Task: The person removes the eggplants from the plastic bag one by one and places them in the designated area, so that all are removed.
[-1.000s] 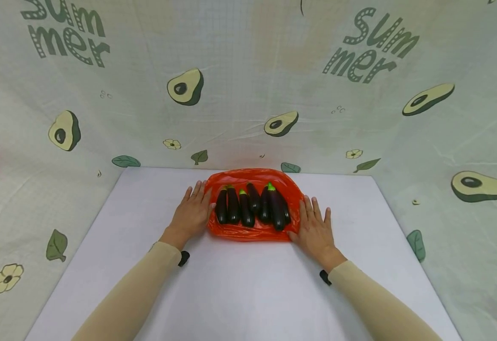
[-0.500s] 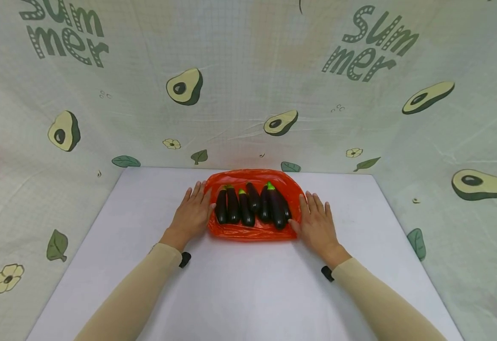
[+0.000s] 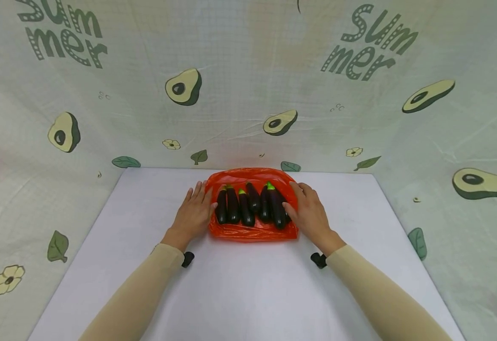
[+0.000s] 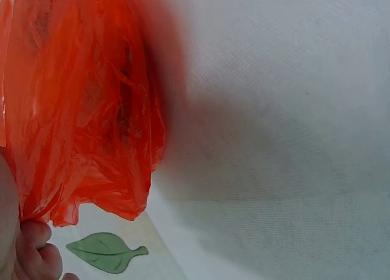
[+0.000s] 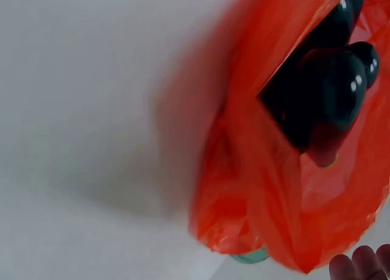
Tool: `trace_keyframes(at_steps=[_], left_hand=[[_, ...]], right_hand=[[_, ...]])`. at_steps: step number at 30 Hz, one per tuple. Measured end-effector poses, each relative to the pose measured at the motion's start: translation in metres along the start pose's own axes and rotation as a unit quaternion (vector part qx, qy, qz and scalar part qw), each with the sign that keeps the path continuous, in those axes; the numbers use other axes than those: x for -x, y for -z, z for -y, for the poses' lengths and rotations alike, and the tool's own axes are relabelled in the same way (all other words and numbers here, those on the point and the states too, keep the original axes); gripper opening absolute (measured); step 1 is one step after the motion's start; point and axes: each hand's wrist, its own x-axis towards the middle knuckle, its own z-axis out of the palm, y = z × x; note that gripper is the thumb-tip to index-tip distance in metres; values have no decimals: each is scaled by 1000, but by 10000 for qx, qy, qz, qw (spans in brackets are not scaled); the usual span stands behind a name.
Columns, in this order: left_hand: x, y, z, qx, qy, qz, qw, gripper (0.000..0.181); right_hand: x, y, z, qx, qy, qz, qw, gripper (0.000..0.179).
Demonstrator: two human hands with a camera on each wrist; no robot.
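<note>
A red plastic bag [image 3: 252, 233] lies spread on the white table, its mouth facing up. Several dark purple eggplants [image 3: 233, 208] with green stem ends lie side by side inside it. My left hand [image 3: 190, 215] rests at the bag's left side with extended fingers; the left wrist view shows the crinkled outer side of the bag [image 4: 79, 103] beside it. My right hand [image 3: 312, 215] lies over the bag's right rim, thumb close to the rightmost eggplant [image 3: 277, 208], fingers slightly bent. In the right wrist view its fingers [image 5: 365, 263] show near the bag's edge [image 5: 256, 146].
The white tabletop [image 3: 248, 289] extends in front of the bag and to both sides. A pale cloth [image 3: 231, 85] printed with avocados, leaves and lettering hangs behind the table and along its sides.
My right hand has moved inward and up over the bag's right rim, its fingers going from spread to slightly bent. The left hand and the eggplants stay nearly where they were.
</note>
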Motion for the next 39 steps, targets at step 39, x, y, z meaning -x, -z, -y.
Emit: trace_keyframes(at_steps=[39], left_hand=[[-1, 4, -2, -196, 94, 64, 9997, 72]], right_hand=[[-35, -25, 13, -1226, -1643, 1777, 9625, 87]])
